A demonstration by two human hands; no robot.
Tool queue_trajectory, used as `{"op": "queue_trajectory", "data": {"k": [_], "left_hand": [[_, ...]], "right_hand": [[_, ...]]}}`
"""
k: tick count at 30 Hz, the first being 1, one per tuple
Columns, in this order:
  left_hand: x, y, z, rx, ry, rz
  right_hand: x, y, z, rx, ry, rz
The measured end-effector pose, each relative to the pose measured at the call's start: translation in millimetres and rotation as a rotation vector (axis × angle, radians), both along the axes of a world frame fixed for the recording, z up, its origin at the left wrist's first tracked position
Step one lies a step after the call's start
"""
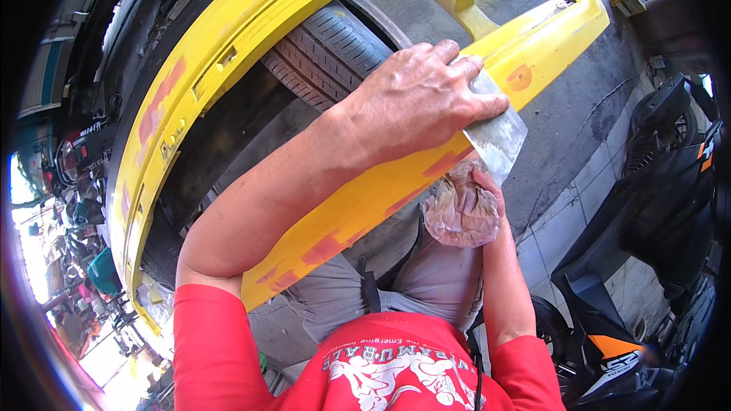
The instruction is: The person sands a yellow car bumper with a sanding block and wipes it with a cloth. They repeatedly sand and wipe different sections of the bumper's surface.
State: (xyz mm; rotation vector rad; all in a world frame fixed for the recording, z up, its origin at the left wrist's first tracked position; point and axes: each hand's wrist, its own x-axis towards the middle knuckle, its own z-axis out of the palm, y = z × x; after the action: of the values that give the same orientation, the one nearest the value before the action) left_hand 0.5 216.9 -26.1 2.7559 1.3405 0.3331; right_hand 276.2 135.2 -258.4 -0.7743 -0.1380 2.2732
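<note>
My left hand (422, 99) reaches across a yellow bumper (365, 205), its fingers gripping a pale, flat spreader (502, 141) with smears on it, at the bumper's right section. Just below, my right hand (489, 194) holds a crumpled, translucent plastic wrap (457, 213) with pinkish material on it, close under the spreader's lower edge. Pink patches (324, 251) mark the bumper along its near face and on the far strip at the left. The underside of my right hand is hidden behind the plastic.
A tire (327, 46) lies beneath the bumper's opening. A black-and-orange motorcycle (601, 274) stands close at the right on pale tiles (594, 175). Cluttered parts and a teal object (104, 270) line the left. A small yellow box (626, 0) is at upper right.
</note>
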Motion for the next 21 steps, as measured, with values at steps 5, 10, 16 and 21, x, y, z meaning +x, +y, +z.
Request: {"op": "queue_trajectory", "data": {"k": [5,10,16,21], "left_hand": [[-3.4,2.2,8.1,-0.160,0.048,0.016],[4.4,4.5,0.4,-0.009,-0.040,-0.027],[-8.3,-55.4,-1.7,0.098,-0.173,0.021],[-27.7,-97.7,2.2,0.080,-0.192,0.087]], "right_hand": [[3.0,2.6,-3.7,-0.002,0.038,-0.031],[1.8,2.9,-0.7,0.005,-0.002,-0.014],[-4.2,-2.1,8.9,-0.046,0.148,-0.110],[-5.4,-9.0,14.6,-0.072,0.093,-0.034]]}}
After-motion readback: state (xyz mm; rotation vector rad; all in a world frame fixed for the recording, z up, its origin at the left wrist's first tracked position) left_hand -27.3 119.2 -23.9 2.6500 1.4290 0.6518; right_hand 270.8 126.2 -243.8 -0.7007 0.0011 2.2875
